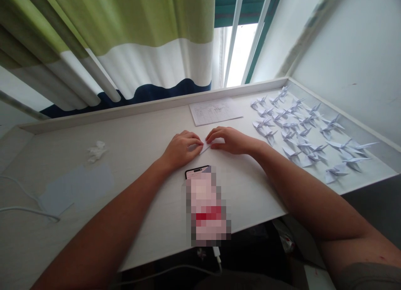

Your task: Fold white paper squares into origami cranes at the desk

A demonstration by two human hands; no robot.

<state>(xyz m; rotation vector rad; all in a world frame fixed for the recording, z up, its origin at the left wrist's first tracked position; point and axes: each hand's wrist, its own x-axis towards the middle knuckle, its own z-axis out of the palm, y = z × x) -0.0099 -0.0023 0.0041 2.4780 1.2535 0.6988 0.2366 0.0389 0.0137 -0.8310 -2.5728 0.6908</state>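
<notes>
With my left hand (185,147) and right hand (230,140) I pinch a small folded white paper piece (205,147) from opposite sides on the flat white worktop (134,135), presumably steadying it, while white folded-paper cranes (290,135) sit rightward, likely safe from crushing.

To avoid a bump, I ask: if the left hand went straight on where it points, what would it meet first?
The left hand would first meet the folded paper it seems to touch; just beyond is the right hand, though depth is unclear.
</notes>
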